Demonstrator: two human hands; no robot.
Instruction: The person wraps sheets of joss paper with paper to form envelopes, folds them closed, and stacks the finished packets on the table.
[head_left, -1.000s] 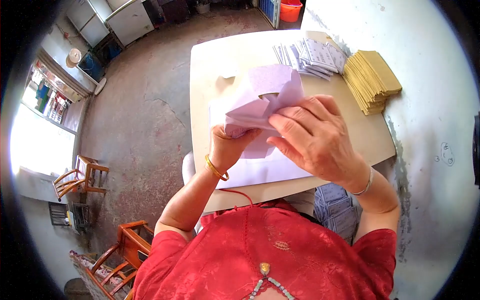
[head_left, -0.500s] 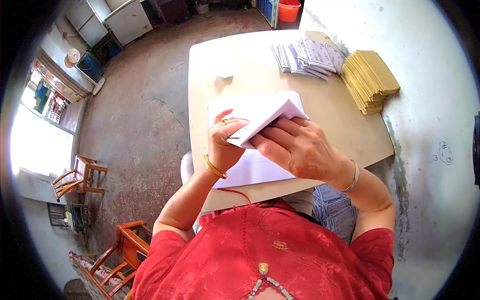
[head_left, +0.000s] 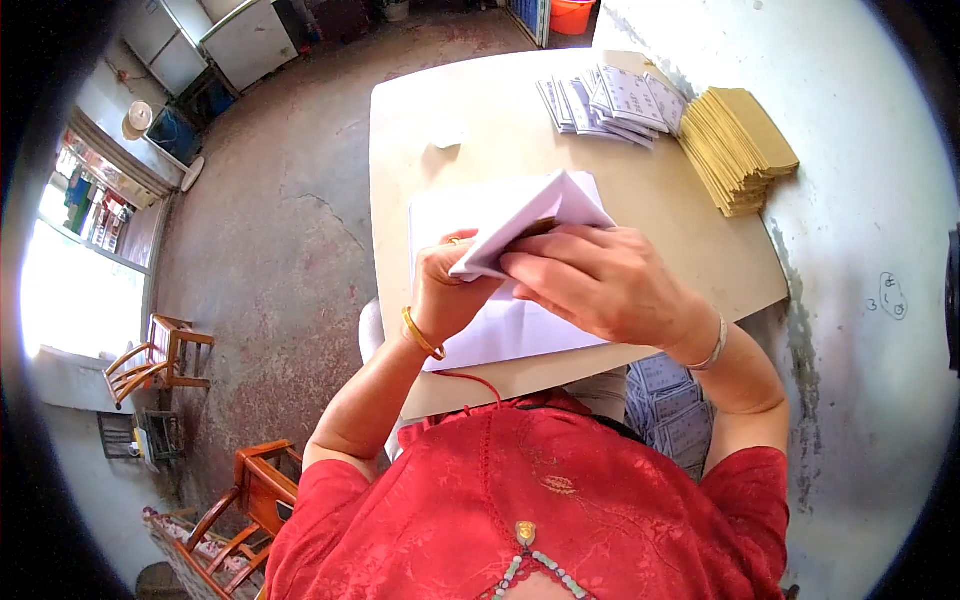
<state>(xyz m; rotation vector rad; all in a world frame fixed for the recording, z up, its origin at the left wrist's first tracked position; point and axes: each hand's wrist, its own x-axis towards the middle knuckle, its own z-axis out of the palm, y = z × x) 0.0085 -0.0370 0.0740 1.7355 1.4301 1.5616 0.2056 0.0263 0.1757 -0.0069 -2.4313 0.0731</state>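
Observation:
A partly folded white paper (head_left: 530,215) is held up above the table, with a dark gap showing between its folds. My left hand (head_left: 447,285) grips its lower left corner, a gold bangle on the wrist. On the right side, my right hand (head_left: 615,280) has bent fingers pressed on the paper near the gap; the fingertips are partly hidden. Beneath both hands lies a stack of white sheets (head_left: 520,335) on the cream table (head_left: 410,130).
Folded printed packets (head_left: 625,100) lie at the table's back, beside a yellow-brown paper stack (head_left: 735,150) near the wall. More printed packets (head_left: 670,405) sit below the table's front edge. Wooden chairs (head_left: 265,490) stand at the left.
The paper has gone from loosely opened to a narrower folded shape. Both hands came lower and closer together; since the last half second, the paper's peak has risen slightly and its gap shows more.

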